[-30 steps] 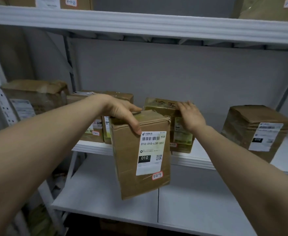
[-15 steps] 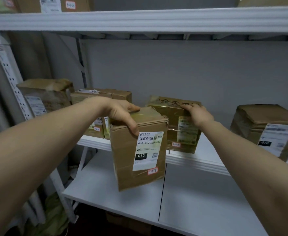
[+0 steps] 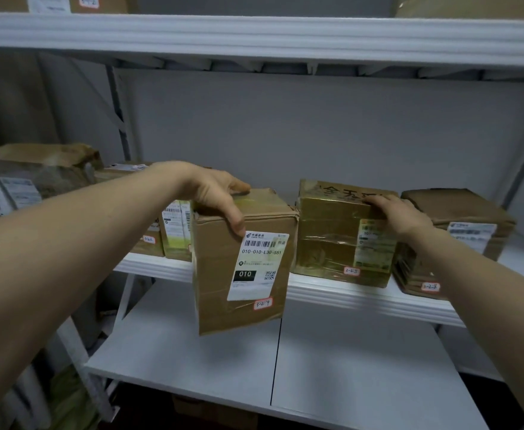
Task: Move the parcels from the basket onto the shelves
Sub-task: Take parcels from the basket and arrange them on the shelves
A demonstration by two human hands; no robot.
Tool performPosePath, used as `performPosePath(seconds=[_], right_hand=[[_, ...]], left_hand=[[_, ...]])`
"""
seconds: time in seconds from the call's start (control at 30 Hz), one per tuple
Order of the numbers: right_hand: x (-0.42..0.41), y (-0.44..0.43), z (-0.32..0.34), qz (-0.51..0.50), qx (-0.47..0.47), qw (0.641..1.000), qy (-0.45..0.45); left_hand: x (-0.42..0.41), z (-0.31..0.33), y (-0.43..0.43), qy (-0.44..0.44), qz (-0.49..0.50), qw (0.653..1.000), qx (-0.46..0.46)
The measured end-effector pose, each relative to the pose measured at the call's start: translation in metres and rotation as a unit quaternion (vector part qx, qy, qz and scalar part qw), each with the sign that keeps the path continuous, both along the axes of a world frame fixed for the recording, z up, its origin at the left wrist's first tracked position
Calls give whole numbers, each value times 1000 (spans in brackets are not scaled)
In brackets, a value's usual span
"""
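Parcel to the shelf gap

My left grip [image 3: 215, 204] clamps the parcel [image 3: 217, 274] by its top, near the shelf [image 3: 332, 293] lip. I should lift it clear, then slide it far. My right grip [image 3: 401, 214] rests on the taped box [image 3: 329, 237], fingers seemingly flat.

The right hand [image 3: 400, 212] covers part of the label [image 3: 375, 246] on the taped parcel [image 3: 326, 237]; top-shelf boxes [image 3: 112, 3] are cut off.
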State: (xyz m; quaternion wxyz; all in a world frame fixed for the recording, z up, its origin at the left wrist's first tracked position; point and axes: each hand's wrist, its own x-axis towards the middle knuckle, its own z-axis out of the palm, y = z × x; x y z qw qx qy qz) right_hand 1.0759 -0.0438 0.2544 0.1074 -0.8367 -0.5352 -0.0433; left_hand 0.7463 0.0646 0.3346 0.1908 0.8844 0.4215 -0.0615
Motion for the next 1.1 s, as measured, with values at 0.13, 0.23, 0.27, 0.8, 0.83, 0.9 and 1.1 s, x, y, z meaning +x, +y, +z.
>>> performPosePath(seconds=[0.13, 0.23, 0.27, 0.8, 0.83, 0.9, 1.1], right_hand=[[-20, 5, 12, 10, 38, 996, -86], [-67, 13, 33, 165, 224, 953, 119], [-86, 15, 40, 222, 243, 915, 232], [-168, 69, 13, 182, 40, 982, 36], [-169, 70, 15, 178, 35, 983, 33], [-169, 70, 18, 170, 30, 985, 29], [-172, 71, 21, 135, 22, 990, 21]], left_hand=[[2, 15, 7, -8, -6, 1000, 21], [5, 25, 15, -22, -10, 999, 33], [6, 26, 18, -24, -13, 999, 38], [16, -22, 65, -53, -39, 995, 71], [13, -21, 65, -127, -24, 991, 16], [6, -20, 71, -319, 26, 947, -22], [-15, -42, 120, -89, 92, 937, 324]])
